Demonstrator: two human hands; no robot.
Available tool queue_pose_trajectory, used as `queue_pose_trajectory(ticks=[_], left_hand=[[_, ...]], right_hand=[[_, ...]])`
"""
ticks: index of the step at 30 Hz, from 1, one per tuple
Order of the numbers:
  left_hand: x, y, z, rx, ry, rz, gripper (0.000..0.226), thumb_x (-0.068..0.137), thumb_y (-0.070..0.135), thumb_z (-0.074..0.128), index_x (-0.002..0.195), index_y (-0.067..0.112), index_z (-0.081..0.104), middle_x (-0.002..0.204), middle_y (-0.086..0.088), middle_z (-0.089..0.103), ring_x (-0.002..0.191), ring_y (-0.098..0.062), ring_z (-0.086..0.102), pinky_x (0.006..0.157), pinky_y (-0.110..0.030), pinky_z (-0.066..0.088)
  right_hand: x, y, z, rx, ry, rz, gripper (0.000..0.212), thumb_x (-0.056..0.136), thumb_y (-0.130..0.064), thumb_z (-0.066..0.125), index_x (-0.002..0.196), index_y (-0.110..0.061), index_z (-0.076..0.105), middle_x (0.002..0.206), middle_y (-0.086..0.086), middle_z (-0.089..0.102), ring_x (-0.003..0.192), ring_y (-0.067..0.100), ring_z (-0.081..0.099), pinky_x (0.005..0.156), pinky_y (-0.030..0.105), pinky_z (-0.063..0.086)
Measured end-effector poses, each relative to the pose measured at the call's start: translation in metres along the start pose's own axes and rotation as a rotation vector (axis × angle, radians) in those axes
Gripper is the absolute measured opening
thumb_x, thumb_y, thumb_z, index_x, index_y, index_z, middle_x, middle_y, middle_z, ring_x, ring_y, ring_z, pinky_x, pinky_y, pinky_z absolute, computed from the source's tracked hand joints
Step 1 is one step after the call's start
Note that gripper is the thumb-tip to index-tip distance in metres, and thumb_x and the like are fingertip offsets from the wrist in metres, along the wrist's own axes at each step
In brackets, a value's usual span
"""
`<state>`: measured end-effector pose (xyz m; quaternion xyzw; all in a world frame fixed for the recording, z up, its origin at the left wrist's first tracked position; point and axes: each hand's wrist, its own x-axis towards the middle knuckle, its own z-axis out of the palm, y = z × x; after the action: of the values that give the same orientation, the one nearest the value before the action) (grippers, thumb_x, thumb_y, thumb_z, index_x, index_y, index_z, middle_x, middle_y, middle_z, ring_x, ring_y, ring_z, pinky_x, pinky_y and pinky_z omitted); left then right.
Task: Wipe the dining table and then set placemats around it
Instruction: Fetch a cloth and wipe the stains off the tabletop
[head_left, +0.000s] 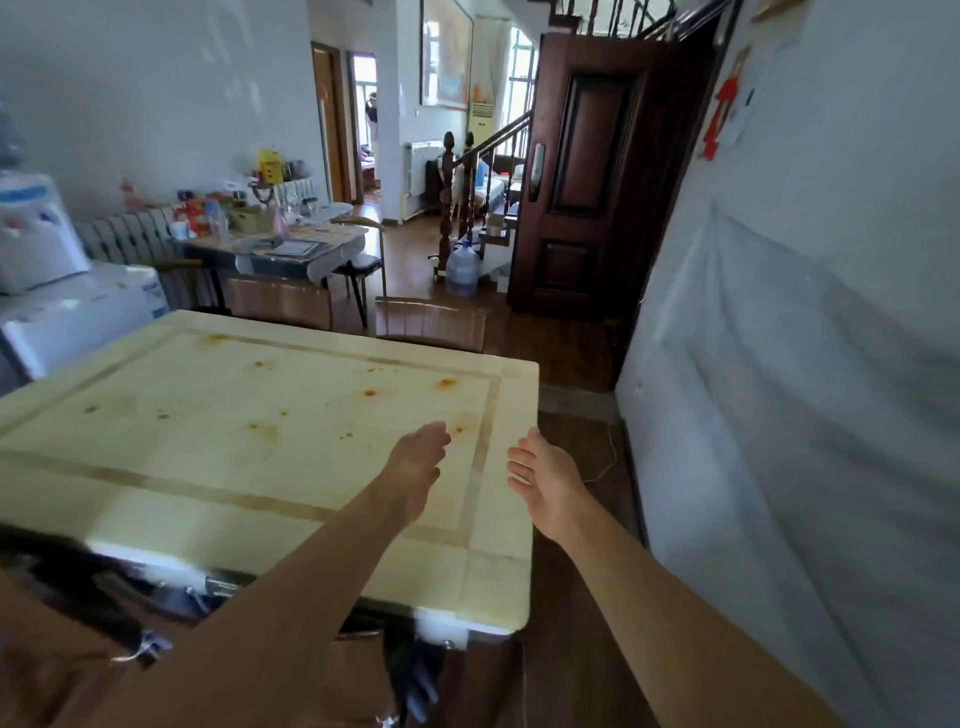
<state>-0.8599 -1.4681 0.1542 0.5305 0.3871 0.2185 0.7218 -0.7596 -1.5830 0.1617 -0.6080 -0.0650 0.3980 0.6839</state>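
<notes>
The dining table (171, 457) has a pale cream stone top with a brown inlaid border and several orange-brown stains (447, 383) scattered over it. My left hand (418, 462) reaches out above the top near its right side, fingers straight and holding nothing. My right hand (543, 478) hovers just past the table's right edge, palm turned inward, fingers relaxed and empty. No cloth or placemat is in view.
A wooden chair back (430, 322) stands at the table's far side. A wall covered in plastic sheeting (805, 415) runs close along the right. White appliances (72, 306) sit left of the table. A cluttered second table (280, 244), a water jug (462, 267) and a dark door (587, 171) lie beyond.
</notes>
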Motion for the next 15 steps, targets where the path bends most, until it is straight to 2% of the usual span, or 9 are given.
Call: queue_pose_trajectory(ticks=[3, 4, 7, 9, 11, 13, 14, 15], left_hand=[[0.008, -0.005, 0.047, 0.031, -0.051, -0.007, 0.021, 0.097, 0.025, 0.043, 0.100, 0.012, 0.060, 0.106, -0.001, 0.053, 0.091, -0.013, 0.051, 0.084, -0.026, 0.041], [0.012, -0.008, 0.068, 0.031, -0.062, -0.013, 0.022, 0.097, 0.025, 0.043, 0.101, 0.012, 0.060, 0.105, -0.001, 0.053, 0.090, -0.013, 0.052, 0.083, -0.026, 0.042], [0.022, -0.017, 0.108, 0.023, -0.069, -0.031, 0.039, 0.099, 0.026, 0.042, 0.133, 0.008, 0.047, 0.123, -0.004, 0.052, 0.119, -0.021, 0.047, 0.104, -0.035, 0.032], [0.027, -0.019, 0.130, 0.018, -0.088, -0.046, 0.039, 0.099, 0.025, 0.043, 0.133, 0.008, 0.046, 0.121, -0.003, 0.052, 0.123, -0.020, 0.045, 0.105, -0.034, 0.030], [0.036, -0.022, 0.145, 0.044, -0.127, -0.054, 0.024, 0.098, 0.023, 0.043, 0.113, 0.012, 0.057, 0.114, -0.002, 0.051, 0.115, -0.020, 0.046, 0.100, -0.034, 0.032], [0.042, -0.020, 0.156, 0.063, -0.160, -0.052, 0.020, 0.098, 0.020, 0.041, 0.085, 0.019, 0.056, 0.104, -0.001, 0.052, 0.103, -0.018, 0.046, 0.092, -0.032, 0.031], [0.047, -0.019, 0.160, 0.067, -0.166, -0.055, 0.021, 0.099, 0.019, 0.040, 0.084, 0.019, 0.055, 0.102, -0.001, 0.053, 0.100, -0.017, 0.047, 0.092, -0.031, 0.031], [0.053, -0.018, 0.164, 0.072, -0.177, -0.055, 0.018, 0.099, 0.020, 0.041, 0.091, 0.015, 0.057, 0.105, -0.001, 0.053, 0.101, -0.017, 0.048, 0.093, -0.031, 0.033]], right_hand=[[0.008, -0.017, -0.040, 0.010, 0.023, -0.010, 0.049, 0.101, -0.034, 0.037, 0.139, -0.002, 0.038, 0.139, 0.014, 0.046, 0.128, 0.027, 0.044, 0.111, 0.039, 0.033], [0.012, -0.024, -0.059, 0.020, 0.041, -0.015, 0.049, 0.102, -0.033, 0.036, 0.139, -0.002, 0.037, 0.140, 0.014, 0.045, 0.129, 0.027, 0.043, 0.112, 0.038, 0.032], [0.020, -0.039, -0.093, 0.038, 0.078, -0.013, 0.050, 0.102, -0.032, 0.036, 0.142, -0.001, 0.034, 0.144, 0.014, 0.042, 0.133, 0.027, 0.039, 0.113, 0.039, 0.031], [0.030, -0.048, -0.113, 0.037, 0.104, -0.016, 0.051, 0.102, -0.033, 0.036, 0.142, -0.002, 0.034, 0.144, 0.014, 0.041, 0.134, 0.027, 0.039, 0.113, 0.039, 0.031], [0.039, -0.053, -0.127, 0.050, 0.122, -0.015, 0.051, 0.101, -0.034, 0.036, 0.142, -0.002, 0.035, 0.144, 0.013, 0.042, 0.134, 0.027, 0.039, 0.112, 0.039, 0.031], [0.047, -0.056, -0.134, 0.063, 0.139, -0.014, 0.052, 0.101, -0.036, 0.037, 0.141, -0.003, 0.036, 0.143, 0.013, 0.043, 0.133, 0.027, 0.040, 0.111, 0.039, 0.032], [0.050, -0.056, -0.137, 0.066, 0.147, -0.016, 0.052, 0.101, -0.036, 0.037, 0.141, -0.003, 0.036, 0.143, 0.013, 0.043, 0.133, 0.027, 0.040, 0.111, 0.040, 0.032], [0.054, -0.058, -0.138, 0.069, 0.156, -0.018, 0.052, 0.101, -0.037, 0.037, 0.141, -0.004, 0.036, 0.143, 0.012, 0.043, 0.133, 0.027, 0.040, 0.112, 0.040, 0.032]])
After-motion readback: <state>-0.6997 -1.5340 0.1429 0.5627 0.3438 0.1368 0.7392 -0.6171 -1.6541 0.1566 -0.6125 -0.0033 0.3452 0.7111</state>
